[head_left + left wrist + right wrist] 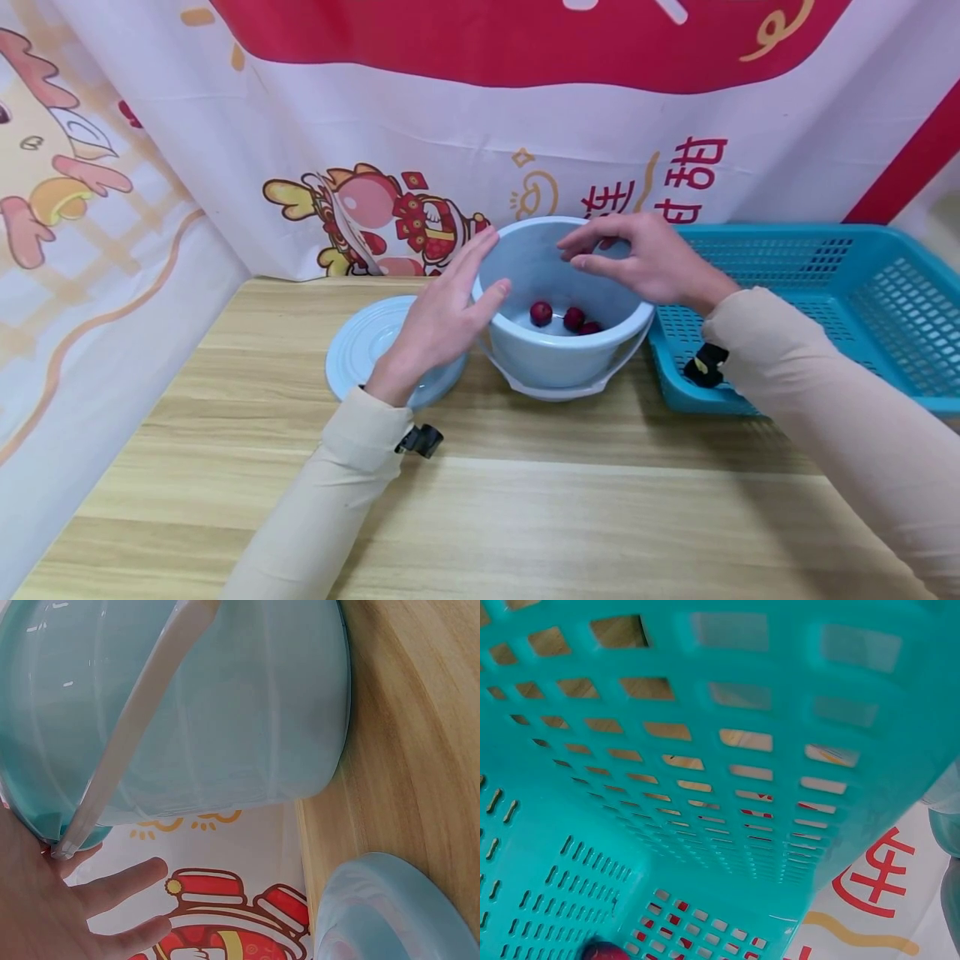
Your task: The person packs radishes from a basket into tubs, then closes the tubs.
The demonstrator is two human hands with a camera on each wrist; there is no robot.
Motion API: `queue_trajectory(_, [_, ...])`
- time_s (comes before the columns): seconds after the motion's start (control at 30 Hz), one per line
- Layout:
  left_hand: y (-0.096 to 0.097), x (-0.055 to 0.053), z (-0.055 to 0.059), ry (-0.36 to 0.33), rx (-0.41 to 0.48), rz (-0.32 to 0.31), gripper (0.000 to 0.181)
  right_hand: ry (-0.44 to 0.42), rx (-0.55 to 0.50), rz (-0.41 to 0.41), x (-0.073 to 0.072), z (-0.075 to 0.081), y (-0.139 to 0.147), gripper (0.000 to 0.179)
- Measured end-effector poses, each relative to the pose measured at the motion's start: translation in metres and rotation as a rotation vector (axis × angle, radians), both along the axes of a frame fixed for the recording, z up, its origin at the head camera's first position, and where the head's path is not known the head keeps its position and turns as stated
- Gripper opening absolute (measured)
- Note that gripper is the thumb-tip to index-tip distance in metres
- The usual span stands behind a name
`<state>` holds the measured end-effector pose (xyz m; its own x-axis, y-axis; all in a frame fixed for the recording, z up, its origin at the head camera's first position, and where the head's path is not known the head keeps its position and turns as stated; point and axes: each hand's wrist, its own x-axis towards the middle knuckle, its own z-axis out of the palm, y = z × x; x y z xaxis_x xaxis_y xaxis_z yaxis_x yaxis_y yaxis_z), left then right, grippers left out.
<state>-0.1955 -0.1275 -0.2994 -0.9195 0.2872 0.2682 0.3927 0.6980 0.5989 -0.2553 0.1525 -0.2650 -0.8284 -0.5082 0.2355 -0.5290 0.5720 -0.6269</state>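
A pale blue bucket [555,367] stands on the table with its lidless mouth up. Several dark red round fruits, plum-like, lie inside; one fruit [541,313] is near the left of the bottom. My left hand [447,312] rests against the bucket's left rim, its fingers straight. In the left wrist view this hand [60,907] touches the rim near the handle joint [64,847]. Over the right part of the bucket's mouth is my right hand [648,258], fingers loosely bent and thumb apart, with no fruit plainly seen between them.
The round blue lid [360,350] lies left of the bucket, partly under my left wrist. On the right stands a teal perforated basket [675,392], close against the bucket. A dark red fruit [604,952] shows inside it. A printed cloth [375,108] hangs behind the table.
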Motion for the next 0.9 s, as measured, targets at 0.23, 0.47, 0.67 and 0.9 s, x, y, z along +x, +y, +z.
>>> queue_trajectory(0.23, [0.001,-0.001,0.000,-0.007,-0.004,-0.005,0.073,-0.012,-0.007,-0.010,0.003,0.002,0.003,0.033])
queue_trajectory(0.47, [0.002,-0.001,0.001,-0.003,-0.005,-0.009,0.073,-0.067,-0.144,-0.008,0.005,0.009,0.018,0.036])
queue_trajectory(0.67, [0.000,0.000,0.001,0.001,-0.002,-0.005,0.073,-0.118,-0.268,-0.044,0.002,0.012,0.045,0.043])
queue_trajectory(0.9, [-0.001,0.000,0.000,0.007,0.003,-0.008,0.073,-0.190,-0.223,-0.149,-0.008,0.004,0.085,0.050])
